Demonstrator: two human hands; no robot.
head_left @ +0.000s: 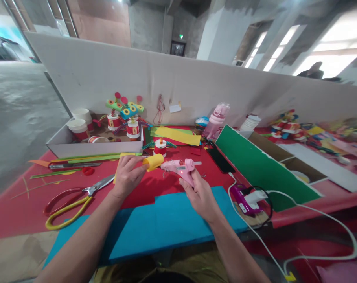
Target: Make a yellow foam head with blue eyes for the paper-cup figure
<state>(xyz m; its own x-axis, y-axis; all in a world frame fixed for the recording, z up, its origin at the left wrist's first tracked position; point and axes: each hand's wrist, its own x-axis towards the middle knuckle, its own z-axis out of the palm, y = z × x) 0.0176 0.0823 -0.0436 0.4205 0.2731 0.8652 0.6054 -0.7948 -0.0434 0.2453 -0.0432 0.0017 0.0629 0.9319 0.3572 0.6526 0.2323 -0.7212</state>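
No lettering, brand, number or label is legible anywhere; the small green-lit sign (181,36) above the far dark doorway (177,48) is too small to read.

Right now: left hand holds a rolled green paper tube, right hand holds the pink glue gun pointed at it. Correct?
Not quite. In the head view the paper tube in the left hand is yellow, not green. The right hand does hold the pink glue gun, pointed at it.

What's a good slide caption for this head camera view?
Left hand holds a rolled yellow paper tube at the tip of a pink glue gun gripped by the right hand, over blue felt.
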